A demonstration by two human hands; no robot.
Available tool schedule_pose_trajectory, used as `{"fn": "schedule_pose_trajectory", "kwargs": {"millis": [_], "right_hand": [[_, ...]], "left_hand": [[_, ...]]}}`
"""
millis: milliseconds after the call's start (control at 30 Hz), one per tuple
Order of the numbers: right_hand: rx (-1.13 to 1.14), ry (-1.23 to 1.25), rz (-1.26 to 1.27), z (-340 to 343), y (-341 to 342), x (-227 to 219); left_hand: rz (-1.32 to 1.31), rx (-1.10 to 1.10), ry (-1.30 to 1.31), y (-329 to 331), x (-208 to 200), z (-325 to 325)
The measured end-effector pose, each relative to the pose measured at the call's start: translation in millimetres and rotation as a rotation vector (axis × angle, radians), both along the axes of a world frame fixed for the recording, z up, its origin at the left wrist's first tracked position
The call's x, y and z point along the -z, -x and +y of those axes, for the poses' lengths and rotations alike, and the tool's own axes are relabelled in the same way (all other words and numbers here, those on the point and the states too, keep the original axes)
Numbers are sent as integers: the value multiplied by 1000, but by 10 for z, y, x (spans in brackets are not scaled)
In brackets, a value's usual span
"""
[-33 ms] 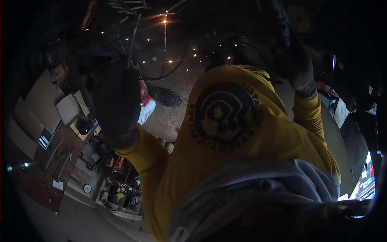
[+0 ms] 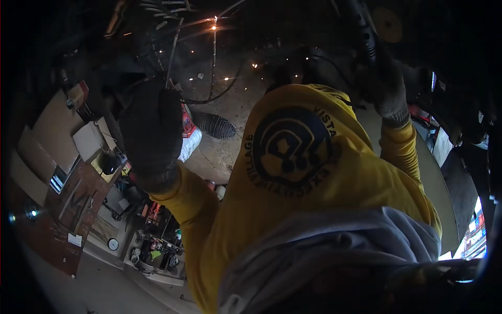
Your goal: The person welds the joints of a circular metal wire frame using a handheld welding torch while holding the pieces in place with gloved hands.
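My left hand (image 2: 151,133), in a dark knitted glove, is left of centre, rounded and closed, its fingers in shadow. A thin metal rod (image 2: 174,52) rises from the glove's top; whether the hand grips it I cannot tell. My right hand (image 2: 389,94), gloved too, is at the upper right. It is closed around a dark tool with slots along its side (image 2: 368,39), mostly lost in the dark. Above and between my hands, a bright orange glow (image 2: 214,27) sits at the top of an upright thin bar (image 2: 213,63), with sparks scattered around.
A dark shoe (image 2: 217,126) stands on the floor beside a red and white bag (image 2: 191,136). At the left is a brown table (image 2: 52,230) with cardboard (image 2: 57,125). Below it are shelves of tools (image 2: 157,251). A curved cable or rod (image 2: 225,91) crosses the floor.
The sparks have shifted, and fewer show around the glow. Both hands stay in nearly the same place.
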State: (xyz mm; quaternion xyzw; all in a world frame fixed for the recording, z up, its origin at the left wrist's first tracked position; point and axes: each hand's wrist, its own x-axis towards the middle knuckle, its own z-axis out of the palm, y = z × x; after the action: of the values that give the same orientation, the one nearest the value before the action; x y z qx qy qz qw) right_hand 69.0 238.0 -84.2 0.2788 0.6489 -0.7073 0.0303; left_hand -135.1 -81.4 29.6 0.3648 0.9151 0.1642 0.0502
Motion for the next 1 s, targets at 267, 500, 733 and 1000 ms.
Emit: {"fn": "schedule_pose_trajectory", "kwargs": {"millis": [267, 500, 733, 1000], "right_hand": [[-5, 18, -66, -2, -31, -33], [11, 51, -99, -18, -24, -77], [-66, 132, -30, 30, -62, 100], [-52, 163, 14, 31, -110, 187]], "left_hand": [[-158, -123, 128, -38, -87, 92], [-107, -98, 154, -47, -84, 114], [-105, -245, 160, -170, -122, -127], [-81, -3, 128, -10, -43, -8]]}}
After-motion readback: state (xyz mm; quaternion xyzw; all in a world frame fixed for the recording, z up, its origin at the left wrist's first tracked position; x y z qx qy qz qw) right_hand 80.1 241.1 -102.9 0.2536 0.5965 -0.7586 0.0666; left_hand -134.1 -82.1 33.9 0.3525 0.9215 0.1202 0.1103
